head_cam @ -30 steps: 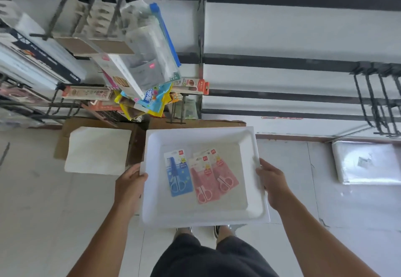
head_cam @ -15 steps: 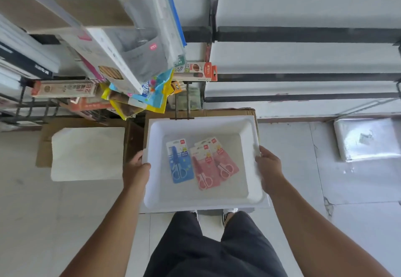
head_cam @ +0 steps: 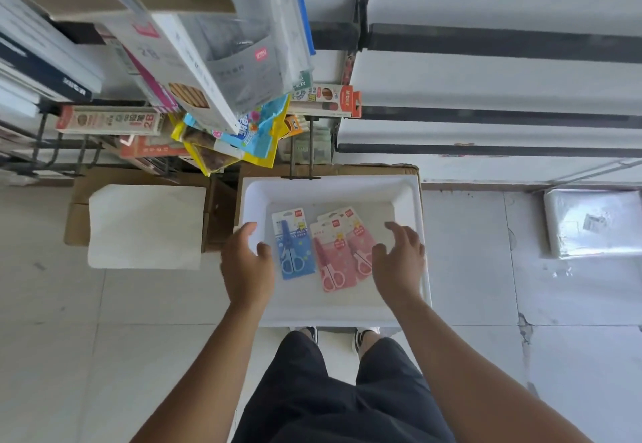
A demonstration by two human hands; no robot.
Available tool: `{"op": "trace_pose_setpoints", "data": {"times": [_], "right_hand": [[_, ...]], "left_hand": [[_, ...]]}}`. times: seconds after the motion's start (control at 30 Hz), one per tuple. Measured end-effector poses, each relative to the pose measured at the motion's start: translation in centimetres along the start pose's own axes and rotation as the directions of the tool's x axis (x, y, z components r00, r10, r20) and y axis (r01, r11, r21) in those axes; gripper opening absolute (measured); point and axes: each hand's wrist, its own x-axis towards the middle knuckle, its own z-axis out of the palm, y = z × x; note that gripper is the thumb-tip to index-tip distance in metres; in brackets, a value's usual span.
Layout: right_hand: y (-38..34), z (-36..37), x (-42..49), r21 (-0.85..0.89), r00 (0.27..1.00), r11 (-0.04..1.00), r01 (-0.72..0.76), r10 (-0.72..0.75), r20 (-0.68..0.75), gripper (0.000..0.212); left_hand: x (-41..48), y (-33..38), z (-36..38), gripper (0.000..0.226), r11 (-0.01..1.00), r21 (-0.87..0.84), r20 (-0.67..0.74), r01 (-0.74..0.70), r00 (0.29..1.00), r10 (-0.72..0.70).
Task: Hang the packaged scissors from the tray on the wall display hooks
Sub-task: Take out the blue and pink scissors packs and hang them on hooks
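A white tray (head_cam: pixel 330 187) rests on a cardboard box below the wall display. Inside lie a blue pack of scissors (head_cam: pixel 292 243) and two overlapping pink packs of scissors (head_cam: pixel 334 255), the right one (head_cam: pixel 359 236) partly under my hand. My left hand (head_cam: pixel 247 263) hovers over the tray's left rim, fingers spread, holding nothing. Over the tray's right side floats my right hand (head_cam: pixel 399 262), fingers apart, just beside the pink packs. A bare black double hook (head_cam: pixel 301 161) juts out over the tray's far rim.
Packed stationery hangs on hooks at the upper left (head_cam: pixel 215 71). White slat panels with black rails (head_cam: pixel 503 112) fill the right wall. A second cardboard box with a white sheet (head_cam: pixel 146 227) sits left of the tray. A plastic-wrapped bundle (head_cam: pixel 594 222) lies on the tiled floor at right.
The tray was carried in both hands and now rests on the box. Both hands have let go of its rims and moved inward over it.
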Motion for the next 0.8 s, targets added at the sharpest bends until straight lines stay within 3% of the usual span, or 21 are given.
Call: {"op": "trace_pose_setpoints", "data": {"times": [0.17,0.37,0.53,0.67,0.8], "right_hand": [[0.1,4.4,0.1,-0.002,0.979,1.0,-0.027,0.027,0.202,0.049],[1.2,7.5,1.7,-0.032,0.97,0.996,-0.078,0.084,0.227,0.049],[1.7,8.7,2.7,-0.08,0.975,0.995,-0.061,0.076,0.207,0.054],[1.6,9.1,3.3,-0.078,0.975,0.995,-0.059,0.074,0.211,0.057],[1.5,9.3,3.6,-0.099,0.971,0.993,-0.059,0.08,0.227,0.058]], "left_hand": [[1.6,-1.1,4.1,0.038,0.992,0.058,0.233,0.112,0.965,-0.122],[3.9,-3.0,9.4,0.055,0.935,0.06,0.231,0.348,0.907,-0.353],[4.7,-2.5,12.0,0.08,0.896,0.169,0.106,0.411,0.896,-0.431],[5.7,-1.9,12.7,0.068,0.87,0.054,0.087,0.49,0.866,-0.493],[6.3,-1.4,12.8,0.035,0.833,0.02,0.113,0.553,0.827,-0.551]]}}
